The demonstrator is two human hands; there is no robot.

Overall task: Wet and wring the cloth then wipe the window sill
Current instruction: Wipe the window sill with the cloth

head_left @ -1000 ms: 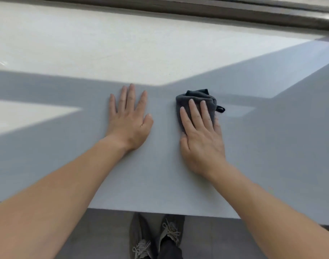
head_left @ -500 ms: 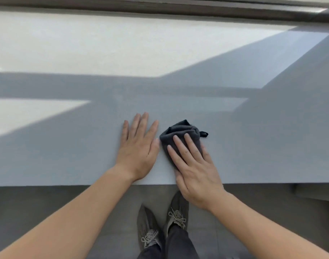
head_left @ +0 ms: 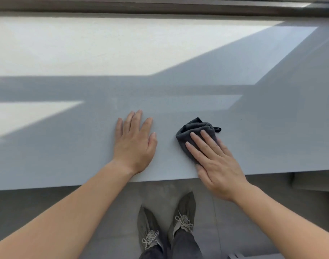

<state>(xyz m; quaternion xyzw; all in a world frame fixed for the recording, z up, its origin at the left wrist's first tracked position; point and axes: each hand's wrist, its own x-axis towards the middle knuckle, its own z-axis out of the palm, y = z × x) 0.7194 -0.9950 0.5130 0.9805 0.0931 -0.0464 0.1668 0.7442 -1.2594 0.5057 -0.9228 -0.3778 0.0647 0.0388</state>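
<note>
A bunched dark grey cloth (head_left: 193, 128) with a small hanging loop lies on the wide pale grey window sill (head_left: 66, 146), close to its front edge. My right hand (head_left: 214, 161) presses flat on the cloth with fingers stretched over it; the palm reaches past the sill's edge. My left hand (head_left: 134, 143) rests flat on the bare sill to the left of the cloth, fingers together, holding nothing. A gap of sill separates the two hands.
The dark window frame (head_left: 160, 7) runs along the back of the sill. Sunlit patches cross the far and left parts. Below the front edge are a grey tiled floor (head_left: 107, 212) and my two grey laced shoes (head_left: 165, 227).
My right hand drew the cloth back from mid-sill to the front edge, then slid it right, away from my left hand. My left hand also came back toward the edge.
</note>
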